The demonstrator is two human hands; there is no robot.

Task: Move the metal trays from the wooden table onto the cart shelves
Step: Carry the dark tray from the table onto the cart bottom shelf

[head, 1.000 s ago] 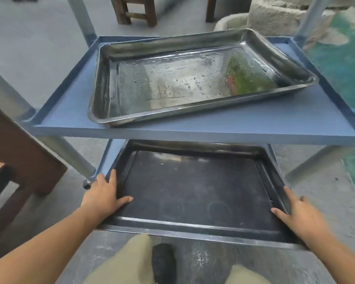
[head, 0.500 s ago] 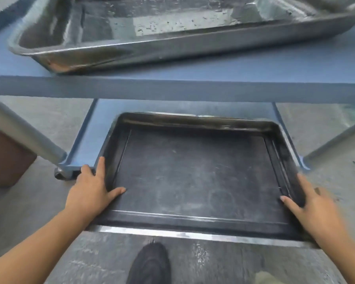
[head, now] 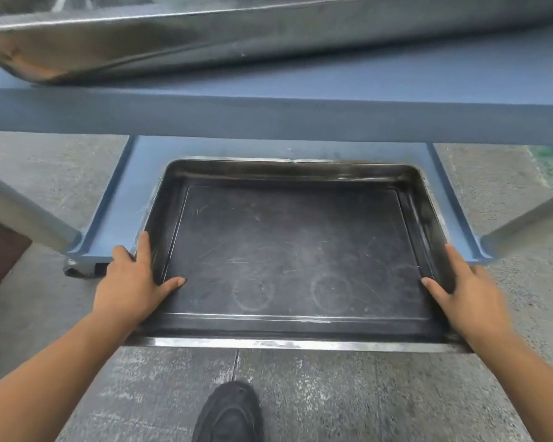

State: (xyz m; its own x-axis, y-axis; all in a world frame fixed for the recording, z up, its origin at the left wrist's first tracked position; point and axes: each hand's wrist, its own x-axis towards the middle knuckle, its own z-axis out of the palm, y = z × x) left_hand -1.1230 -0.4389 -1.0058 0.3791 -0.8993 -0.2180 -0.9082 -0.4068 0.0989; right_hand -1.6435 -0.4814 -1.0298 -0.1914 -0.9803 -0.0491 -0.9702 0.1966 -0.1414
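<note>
Head view: a dark metal tray, likely stiff and slick, is gripped at its side rims by the left hand and right hand.

Person: bare left hand and bare right hand, forearms unsleeved; one black rounded-toe shoe, below the hands.

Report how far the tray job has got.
Done: one shiny tray sits on the top shelf. In hand: left hand and right hand grip the dark tray, partly on the lower shelf, near edge overhanging. Left: push it in; the table is out of view.
</note>
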